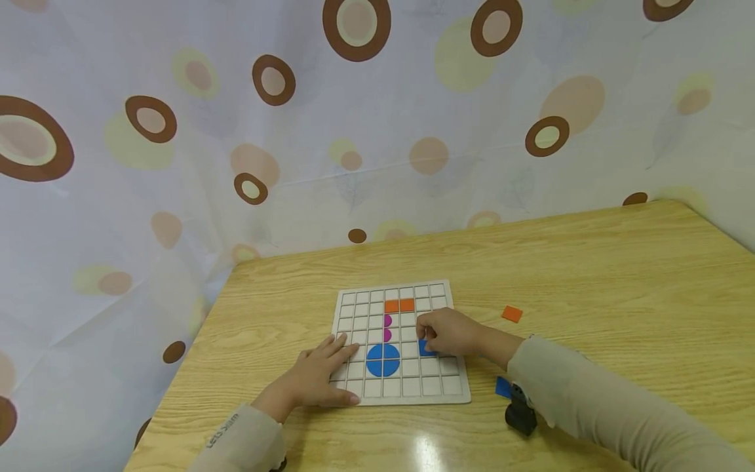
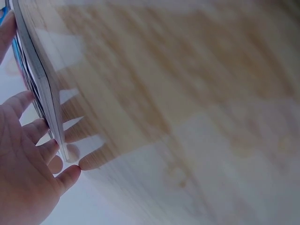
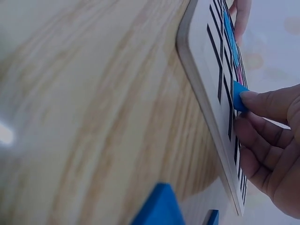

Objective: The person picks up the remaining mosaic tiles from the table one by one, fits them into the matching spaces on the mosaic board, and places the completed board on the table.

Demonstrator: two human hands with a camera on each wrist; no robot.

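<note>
Your right hand pinches a blue piece between thumb and finger, and the piece sits at the grid board, in from its right edge. You have your left hand spread, fingers reaching over the board's left edge and the thumb at its near left corner. Between your hands, a blue circle of four quarter pieces lies toward the board's near edge. Beyond it are two purple half-round pieces in line, then two orange squares side by side, nearer the far edge. The board lies flat on the wooden bench, right of the bench's left edge. Off the board's right edge you have a loose orange piece; outside its near right corner, a loose blue piece lies beside your black wrist device.
</note>
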